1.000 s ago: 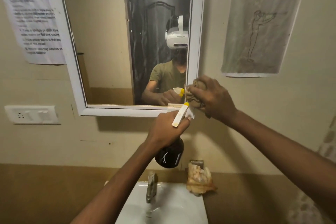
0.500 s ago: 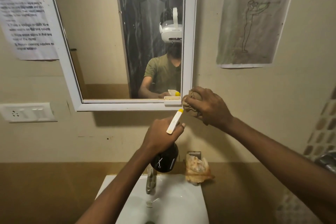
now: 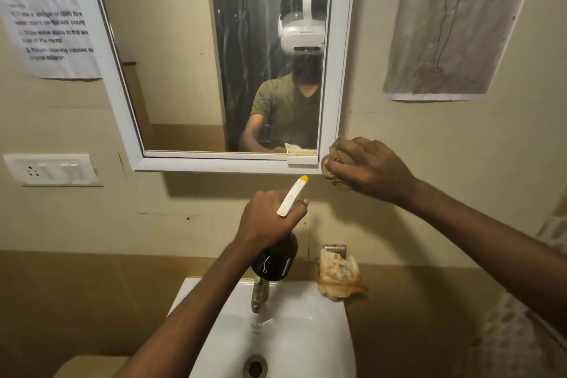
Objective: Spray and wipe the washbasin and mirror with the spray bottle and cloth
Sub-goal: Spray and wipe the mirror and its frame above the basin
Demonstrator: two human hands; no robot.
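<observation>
A white-framed mirror (image 3: 184, 55) hangs on the wall above a white washbasin (image 3: 306, 331). My left hand (image 3: 267, 218) grips the neck of a dark spray bottle (image 3: 274, 264); its white, yellow-tipped nozzle points up towards the mirror's lower edge. My right hand (image 3: 368, 168) holds a bunched brown cloth (image 3: 334, 162) against the wall, just right of the mirror's bottom right corner. The glass shows streaks on its right half.
A metal tap (image 3: 259, 294) stands at the basin's back, with the drain (image 3: 254, 367) below it. A crumpled brownish wrapper (image 3: 337, 276) sits at the basin's back right corner. A switch plate (image 3: 52, 170), a printed notice (image 3: 46, 15) and a drawing (image 3: 454, 21) are on the wall.
The view has tilted down, showing more of the basin. Both hands have dropped relative to the mirror; the cloth slid from the right frame to below the bottom right corner.
</observation>
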